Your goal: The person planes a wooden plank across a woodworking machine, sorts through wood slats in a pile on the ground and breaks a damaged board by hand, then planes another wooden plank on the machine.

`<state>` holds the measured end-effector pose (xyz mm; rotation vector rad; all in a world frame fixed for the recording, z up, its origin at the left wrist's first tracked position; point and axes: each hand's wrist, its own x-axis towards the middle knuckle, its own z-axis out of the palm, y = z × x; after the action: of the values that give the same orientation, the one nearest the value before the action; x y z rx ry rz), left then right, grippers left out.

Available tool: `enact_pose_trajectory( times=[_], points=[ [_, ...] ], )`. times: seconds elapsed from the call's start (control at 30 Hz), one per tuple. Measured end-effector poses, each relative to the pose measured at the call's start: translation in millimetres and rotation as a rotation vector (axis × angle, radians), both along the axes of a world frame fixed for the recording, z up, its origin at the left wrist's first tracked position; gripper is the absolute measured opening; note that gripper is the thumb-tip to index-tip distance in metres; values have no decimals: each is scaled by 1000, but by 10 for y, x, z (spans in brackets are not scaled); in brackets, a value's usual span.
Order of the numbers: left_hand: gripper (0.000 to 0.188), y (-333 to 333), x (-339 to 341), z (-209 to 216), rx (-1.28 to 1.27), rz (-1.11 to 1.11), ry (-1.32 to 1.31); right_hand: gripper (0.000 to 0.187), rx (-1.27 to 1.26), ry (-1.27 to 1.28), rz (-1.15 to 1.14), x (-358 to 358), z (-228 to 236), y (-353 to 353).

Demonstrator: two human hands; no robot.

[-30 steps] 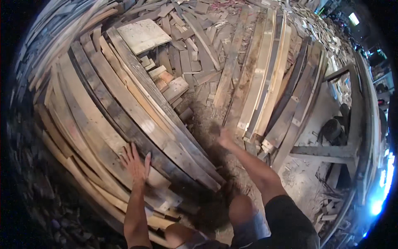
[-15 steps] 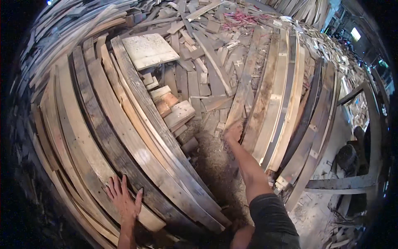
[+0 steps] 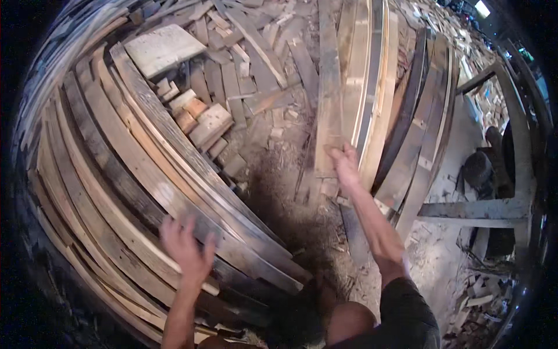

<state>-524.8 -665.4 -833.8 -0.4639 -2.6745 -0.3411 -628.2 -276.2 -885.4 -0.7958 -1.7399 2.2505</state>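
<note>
a dusty floor (image 3: 424,247) underfoot, strewn with wood chips (image 3: 279,157), long planks (image 3: 136,160) laid side by side over it at left, another row of planks (image 3: 385,99) at right, short offcuts (image 3: 231,96) scattered between

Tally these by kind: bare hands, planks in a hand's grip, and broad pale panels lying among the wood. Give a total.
Left hand and right hand: 2
Plank in the right hand's grip: 1
Broad pale panel: 1
Total: 4
</note>
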Motion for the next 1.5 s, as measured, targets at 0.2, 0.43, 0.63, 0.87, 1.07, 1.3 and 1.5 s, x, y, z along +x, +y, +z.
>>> enact_pose_trajectory(
  times=[0.2, 0.43, 0.63, 0.87, 1.07, 1.3, 1.5],
  points=[
    [61, 1765, -458, -1094, 1084, -155, -1070, 49, 496, -186, 233, 966, -696, 359],
    [65, 2437, -749, -1168, 1272, 22, -1171, 58, 609, -263, -153, 1215, -904, -233],
    [60, 2161, -826, -1236, 1196, -168, -1159, 22, 446, -310, 10, 1119, -1926, -332],
    [59, 1949, -948, -1308, 1165, -49, -1192, 26, 762, -234, 130, 1324, -1227, -594],
    [58, 2233, -898, -1524, 1292, -204, -1259, 23, 803, -66, 75, 1535, -925, -640],
    [51, 2148, -804, -1482, 1321, -183, -1520, 26, 867, -110, 98, 1549, -670, -691],
    [50, 2110, -652, -1403, 1666, -298, -1848, 29, 1016, -65, 126, 1570, -528, -753]
  ],
)
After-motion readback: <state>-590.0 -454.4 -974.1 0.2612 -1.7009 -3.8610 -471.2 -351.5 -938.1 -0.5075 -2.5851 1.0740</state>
